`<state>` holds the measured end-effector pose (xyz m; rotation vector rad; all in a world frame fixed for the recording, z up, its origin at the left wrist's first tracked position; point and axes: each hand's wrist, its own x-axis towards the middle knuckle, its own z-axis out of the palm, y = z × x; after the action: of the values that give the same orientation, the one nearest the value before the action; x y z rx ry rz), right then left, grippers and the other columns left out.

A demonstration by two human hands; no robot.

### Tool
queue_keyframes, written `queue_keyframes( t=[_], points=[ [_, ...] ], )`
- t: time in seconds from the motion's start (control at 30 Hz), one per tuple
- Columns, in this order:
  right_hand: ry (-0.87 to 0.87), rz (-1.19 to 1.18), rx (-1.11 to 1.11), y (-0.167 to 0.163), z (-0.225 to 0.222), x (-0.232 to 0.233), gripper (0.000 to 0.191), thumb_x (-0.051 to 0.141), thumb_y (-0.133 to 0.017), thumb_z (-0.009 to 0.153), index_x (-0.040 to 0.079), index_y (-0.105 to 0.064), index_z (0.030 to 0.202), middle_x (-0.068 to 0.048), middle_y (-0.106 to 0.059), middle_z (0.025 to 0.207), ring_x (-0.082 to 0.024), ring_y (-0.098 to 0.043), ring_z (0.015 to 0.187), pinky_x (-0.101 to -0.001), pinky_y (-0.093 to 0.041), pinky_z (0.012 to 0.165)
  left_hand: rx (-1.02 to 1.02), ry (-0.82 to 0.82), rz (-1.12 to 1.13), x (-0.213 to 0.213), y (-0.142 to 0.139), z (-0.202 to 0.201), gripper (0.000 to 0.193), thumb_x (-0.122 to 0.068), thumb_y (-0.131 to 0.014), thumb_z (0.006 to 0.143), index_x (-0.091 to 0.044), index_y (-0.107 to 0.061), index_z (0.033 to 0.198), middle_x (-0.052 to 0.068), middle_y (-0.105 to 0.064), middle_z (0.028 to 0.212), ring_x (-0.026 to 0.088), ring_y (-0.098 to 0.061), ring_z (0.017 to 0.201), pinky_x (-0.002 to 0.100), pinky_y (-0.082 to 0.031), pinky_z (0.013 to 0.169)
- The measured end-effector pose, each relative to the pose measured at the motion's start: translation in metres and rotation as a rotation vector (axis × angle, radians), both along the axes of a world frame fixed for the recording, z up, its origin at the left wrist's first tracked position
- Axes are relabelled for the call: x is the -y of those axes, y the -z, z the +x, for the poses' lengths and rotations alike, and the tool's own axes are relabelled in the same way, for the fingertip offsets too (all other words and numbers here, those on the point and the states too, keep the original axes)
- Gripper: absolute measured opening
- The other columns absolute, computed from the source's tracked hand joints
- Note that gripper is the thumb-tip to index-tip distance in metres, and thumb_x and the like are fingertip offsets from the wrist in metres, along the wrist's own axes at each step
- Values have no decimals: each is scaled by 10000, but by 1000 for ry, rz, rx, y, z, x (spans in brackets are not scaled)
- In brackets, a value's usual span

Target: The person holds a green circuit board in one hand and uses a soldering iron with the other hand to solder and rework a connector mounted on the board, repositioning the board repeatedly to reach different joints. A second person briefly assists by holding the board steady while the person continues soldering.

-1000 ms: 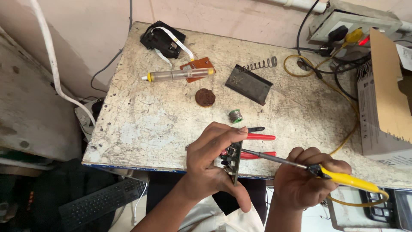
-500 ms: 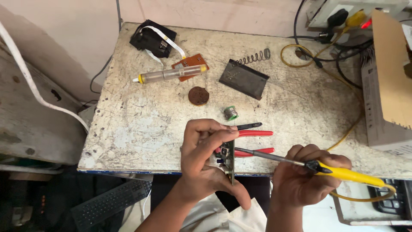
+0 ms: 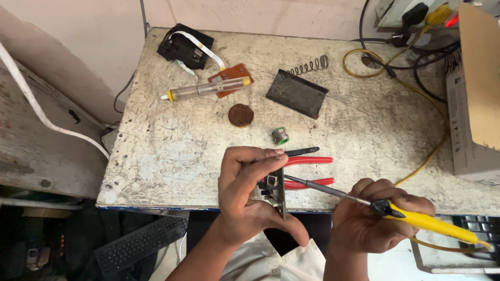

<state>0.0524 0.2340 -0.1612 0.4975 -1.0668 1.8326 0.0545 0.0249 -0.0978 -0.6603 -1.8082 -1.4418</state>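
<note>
— What is the person holding at the near edge of the tabletop (image 3: 172, 156)?

— The left hand (image 3: 245, 195) is gripping a small circuit board (image 3: 276, 187), its grip clamped on the board's edges, thumb below and fingers curling over the top. The board is standing on edge, thin and greenish, with dark components facing the palm. It is hovering just over the near edge, about midway along it.

— And the other hand?

— The right hand (image 3: 372, 221) is closing its grip around a soldering iron (image 3: 416, 218) with a yellow handle. The iron's metal shaft is reaching left and its tip is touching the board.

— What is lying near them?

— Red-handled pliers (image 3: 307, 161) are lying just behind the board. A small spool of solder wire (image 3: 280, 135) is sitting a little farther back, with a round brown tin (image 3: 240, 115) beyond it.

— And toward the far edge?

— A pale desoldering pump (image 3: 205, 89) is resting across an orange board (image 3: 232, 78), a black module with a white ribbon cable (image 3: 185, 47) is sitting at the far left corner, and a dark plate with a coiled spring (image 3: 298, 92) is lying near the middle.

— The surface itself?

— Pale, scuffed and stained. A yellow cable (image 3: 427, 156) is looping along the right side beside a cardboard box (image 3: 476, 93), and a black keyboard (image 3: 138, 244) is lying below the near edge.
</note>
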Motion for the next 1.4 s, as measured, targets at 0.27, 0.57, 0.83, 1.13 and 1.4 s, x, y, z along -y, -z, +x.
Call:
queue_keyframes(
  t=[0.27, 0.57, 0.83, 1.13, 1.4],
  points=[
    [200, 25, -19, 3, 3, 0, 499, 557, -648, 1013, 138, -405, 1134, -50, -457, 655, -133, -413, 488, -292, -382, 482, 12, 29, -19, 1, -5, 0, 1055, -608, -902, 499, -36, -634, 1344, 91, -612, 1235, 197, -656, 1155, 301, -606, 1026],
    [176, 108, -13, -9, 21, 4, 448, 523, -645, 993, 156, -422, 1118, -25, -476, 635, -109, -452, 480, -259, -429, 461, 11, -6, -42, -1, -4, 0, 1066, -608, -918, 497, -39, -609, 1344, 94, -609, 1295, 203, -658, 1148, 298, -594, 1010],
    [270, 325, 108, -21, 50, 11, 325, 265, -674, 1109, 129, -390, 1193, -77, -541, 753, -190, -513, 641, -344, -454, 648, -1, 37, -25, -1, -2, -4, 1035, -596, -935, 495, -44, -627, 1315, 86, -625, 1244, 198, -690, 1137, 305, -616, 993],
    [391, 231, 87, -43, 30, 22, 471, 576, -535, 1014, 137, -369, 1057, -12, -421, 633, -109, -409, 460, -268, -409, 495, 2, 66, -20, -1, -1, -5, 1055, -603, -932, 473, -41, -636, 1315, 81, -638, 1257, 193, -696, 1114, 295, -624, 970],
    [346, 185, 61, -38, 34, 25, 403, 498, -530, 1073, 130, -369, 1118, -41, -429, 638, -108, -387, 525, -255, -371, 529, 28, 68, -34, 1, -4, -3, 1038, -593, -938, 459, -37, -646, 1286, 80, -641, 1245, 187, -695, 1099, 285, -621, 958]
  ],
)
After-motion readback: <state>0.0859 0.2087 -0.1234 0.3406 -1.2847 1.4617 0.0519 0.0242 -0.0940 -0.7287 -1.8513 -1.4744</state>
